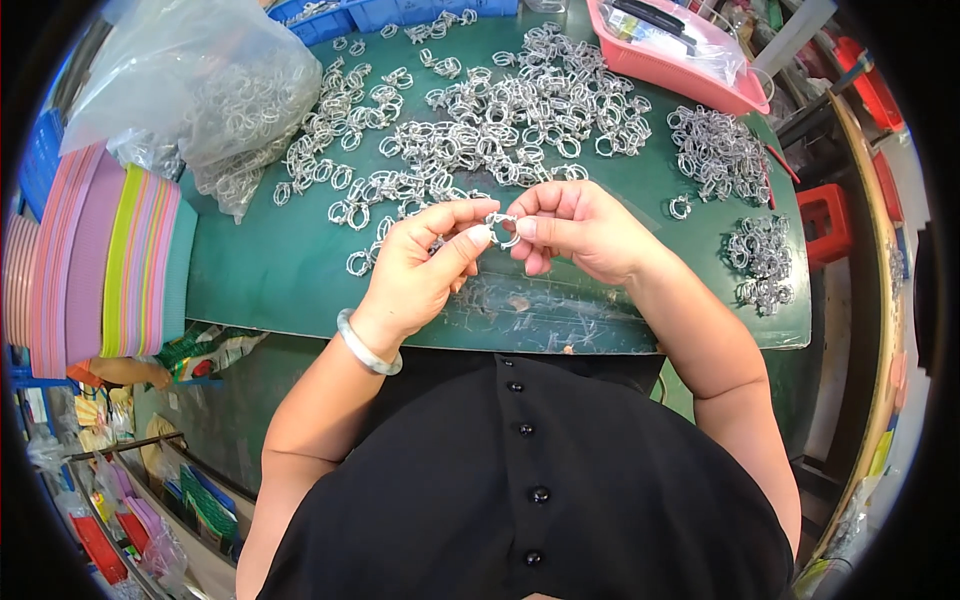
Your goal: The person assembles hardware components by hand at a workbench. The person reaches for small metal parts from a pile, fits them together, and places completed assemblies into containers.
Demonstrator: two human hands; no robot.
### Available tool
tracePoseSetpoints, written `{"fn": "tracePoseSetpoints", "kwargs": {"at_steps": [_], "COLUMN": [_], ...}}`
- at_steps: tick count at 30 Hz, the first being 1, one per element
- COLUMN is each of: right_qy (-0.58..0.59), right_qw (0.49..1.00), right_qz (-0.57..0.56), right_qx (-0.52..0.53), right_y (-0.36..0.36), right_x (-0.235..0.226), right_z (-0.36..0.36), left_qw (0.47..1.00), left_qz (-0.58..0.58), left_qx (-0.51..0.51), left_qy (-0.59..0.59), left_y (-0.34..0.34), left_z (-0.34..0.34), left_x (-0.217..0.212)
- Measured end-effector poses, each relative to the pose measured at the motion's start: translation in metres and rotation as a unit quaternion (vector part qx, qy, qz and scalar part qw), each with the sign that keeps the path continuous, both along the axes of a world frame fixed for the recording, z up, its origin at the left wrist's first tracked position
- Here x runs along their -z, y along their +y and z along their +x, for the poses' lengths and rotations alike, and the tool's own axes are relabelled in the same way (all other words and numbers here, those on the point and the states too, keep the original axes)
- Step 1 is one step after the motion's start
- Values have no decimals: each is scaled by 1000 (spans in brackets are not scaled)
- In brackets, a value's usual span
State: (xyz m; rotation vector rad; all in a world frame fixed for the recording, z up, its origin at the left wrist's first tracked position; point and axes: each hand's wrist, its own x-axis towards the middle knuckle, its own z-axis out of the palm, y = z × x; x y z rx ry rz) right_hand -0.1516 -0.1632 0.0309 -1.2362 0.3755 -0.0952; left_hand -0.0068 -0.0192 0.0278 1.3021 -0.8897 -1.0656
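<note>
My left hand (pixel 420 265) and my right hand (pixel 580 228) meet over the near part of the green table (pixel 270 270). Both pinch one small silver ring clip (pixel 503 231) between thumbs and fingertips. A pale bangle (pixel 366 347) sits on my left wrist. Just beyond my hands lies a wide spread of several loose silver ring clips (pixel 480 120).
A clear plastic bag of clips (pixel 215 95) lies at the far left. A stack of coloured trays (pixel 105 255) stands at the left edge. A pink tray (pixel 680 45) sits at the far right, with clip piles (pixel 718 150) (pixel 762 260) near it. Blue bins (pixel 350 15) line the back.
</note>
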Motion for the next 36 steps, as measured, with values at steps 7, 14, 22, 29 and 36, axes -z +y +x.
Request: {"fn": "tracePoseSetpoints", "kwargs": {"at_steps": [7, 14, 22, 29, 36], "right_qy": [-23, -23, -16, -35, -81], "right_qw": [999, 999, 1000, 999, 984], "right_qz": [42, 30, 23, -25, -159], "right_qx": [4, 9, 11, 7, 21], "right_y": [1, 3, 5, 6, 9], "right_x": [3, 3, 1, 5, 12], "right_z": [-2, -2, -1, -1, 0], "left_qw": [996, 992, 990, 989, 997], "left_qz": [15, 13, 10, 6, -65], "left_qx": [-1, 12, 8, -2, -35], "left_qy": [84, 128, 142, 147, -27], "left_y": [1, 1, 2, 1, -3], "left_z": [1, 2, 2, 0, -5], "left_x": [1, 1, 2, 2, 9]}}
